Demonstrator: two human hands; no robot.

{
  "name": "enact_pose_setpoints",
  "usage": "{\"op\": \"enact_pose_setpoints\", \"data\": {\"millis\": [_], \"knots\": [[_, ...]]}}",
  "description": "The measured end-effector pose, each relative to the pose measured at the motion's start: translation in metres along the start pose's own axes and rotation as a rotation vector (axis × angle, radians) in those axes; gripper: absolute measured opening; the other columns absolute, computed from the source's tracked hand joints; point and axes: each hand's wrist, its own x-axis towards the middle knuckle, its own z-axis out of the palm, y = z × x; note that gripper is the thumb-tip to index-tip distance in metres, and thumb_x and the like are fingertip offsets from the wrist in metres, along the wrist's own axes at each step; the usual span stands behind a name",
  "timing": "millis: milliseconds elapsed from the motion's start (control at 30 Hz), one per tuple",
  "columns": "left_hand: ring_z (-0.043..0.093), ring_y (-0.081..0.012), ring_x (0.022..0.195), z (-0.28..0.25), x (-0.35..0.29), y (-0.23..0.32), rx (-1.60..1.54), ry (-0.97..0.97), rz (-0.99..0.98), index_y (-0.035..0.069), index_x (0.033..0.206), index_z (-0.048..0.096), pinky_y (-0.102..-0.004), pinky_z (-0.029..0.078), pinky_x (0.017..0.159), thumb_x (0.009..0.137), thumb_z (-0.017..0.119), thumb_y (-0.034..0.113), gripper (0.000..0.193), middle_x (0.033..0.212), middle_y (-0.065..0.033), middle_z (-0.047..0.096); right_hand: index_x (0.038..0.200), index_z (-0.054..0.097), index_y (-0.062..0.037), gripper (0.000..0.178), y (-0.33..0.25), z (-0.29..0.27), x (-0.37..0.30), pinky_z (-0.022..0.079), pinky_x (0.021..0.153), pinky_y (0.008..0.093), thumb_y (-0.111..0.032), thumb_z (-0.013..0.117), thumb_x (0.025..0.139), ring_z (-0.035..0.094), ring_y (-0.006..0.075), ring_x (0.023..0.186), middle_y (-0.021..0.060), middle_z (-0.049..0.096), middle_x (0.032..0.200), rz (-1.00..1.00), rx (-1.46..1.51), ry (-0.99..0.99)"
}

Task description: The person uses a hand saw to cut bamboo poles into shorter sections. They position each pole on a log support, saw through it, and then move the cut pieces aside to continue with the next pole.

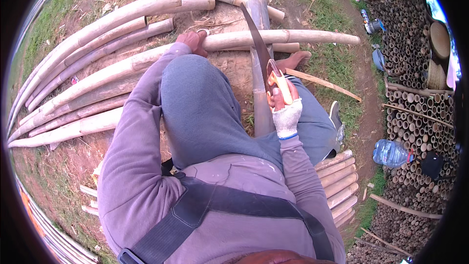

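Note:
My right hand [285,99], in a white fingerless glove, grips the orange-yellow handle [281,87] of a handsaw. The long, dark saw blade [256,36] points away from me and crosses a pale bamboo pole [312,36], its tip past the pole's far side. Whether the teeth touch the pole I cannot tell. My bare left hand [193,42] is closed on the same pole, left of the blade; some fingers are hidden. A small whitish round thing shows beside its fingertips. Under the pole lies a thick grey bamboo log [262,112], pointing away from me.
Several long bamboo poles [97,29] fan out at the left. Cut lengths [337,186] lie by my right side. Stacked bamboo pieces [415,122] fill the far right, beside a clear plastic jug [391,153]. A bare foot [294,61] rests near the log; a thin strip [325,84] lies close by.

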Motion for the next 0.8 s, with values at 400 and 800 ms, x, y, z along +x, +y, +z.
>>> {"op": "enact_pose_setpoints", "data": {"millis": [400, 800], "knots": [[0.073, -0.0401, 0.112, 0.002, 0.003, -0.001, 0.022, 0.024, 0.023, 0.013, 0.142, 0.056, -0.0505, 0.058, 0.096, 0.081, 0.083, 0.046, 0.074, 0.117, -0.0204, 0.076, 0.14, 0.062, 0.0039, 0.044, -0.024, 0.004, 0.011, 0.054, 0.065, 0.0231, -0.024, 0.072, 0.107, 0.064, 0.0068, 0.076, 0.0074, 0.071, 0.109, 0.004, -0.012, -0.033], [0.075, -0.0387, 0.11, 0.003, 0.003, 0.005, 0.032, -0.001, -0.025, 0.013, 0.137, 0.061, -0.0495, 0.06, 0.095, 0.082, 0.084, 0.044, 0.067, 0.114, -0.0202, 0.077, 0.137, 0.065, 0.0064, 0.042, -0.007, -0.017, -0.015, 0.058, 0.08, 0.0328, -0.022, 0.069, 0.107, 0.071, 0.0178, 0.091, 0.0143, 0.075, 0.115, 0.034, -0.079, -0.015]]}}
